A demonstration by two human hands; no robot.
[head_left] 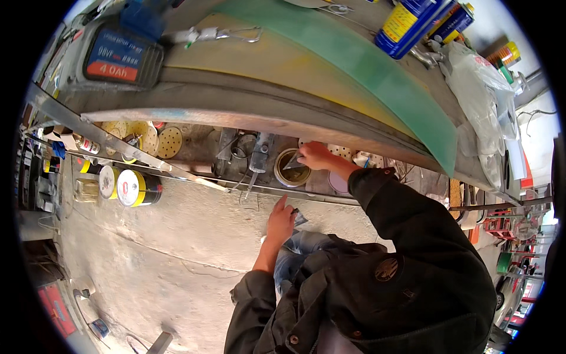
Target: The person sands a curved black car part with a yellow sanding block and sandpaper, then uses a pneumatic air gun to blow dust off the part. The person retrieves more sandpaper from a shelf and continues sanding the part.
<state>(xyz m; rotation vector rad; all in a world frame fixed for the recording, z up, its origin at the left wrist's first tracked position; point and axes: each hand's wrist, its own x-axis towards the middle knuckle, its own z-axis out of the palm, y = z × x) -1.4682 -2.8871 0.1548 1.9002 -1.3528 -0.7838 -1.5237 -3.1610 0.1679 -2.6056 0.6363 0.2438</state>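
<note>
The bench top (247, 105) stretches across above my hands, with a green translucent sheet (354, 65) curving over it. Underneath runs a lower shelf (200, 154), where my right arm reaches in. On the bench to my right slumps a clear plastic bag (474, 88); what it holds I can't make out. At the far left sits a battery pack (115, 59), its label a dark blue and orange-red panel with pale lettering. A blue can (411, 26) near the bag carries a yellow panel with print on it.

Below the bench, well to the left of my hands, are two lidded tins (141, 187), (108, 182), pale on top, with yellow and black on the sides; the lids hide their contents. The open tin (302, 175) on the lower shelf is directly under my right hand (317, 156), with brownish material inside; how full it is I can't tell.

My right fingers are closed on a small triangular spreader (291, 161), which dips into the mouth of that tin. My left hand (280, 220) is nearer my body, index finger extended, the others curled. A dark grey flat piece (300, 218) shows just beside it; I can't tell whether I grip it.
</note>
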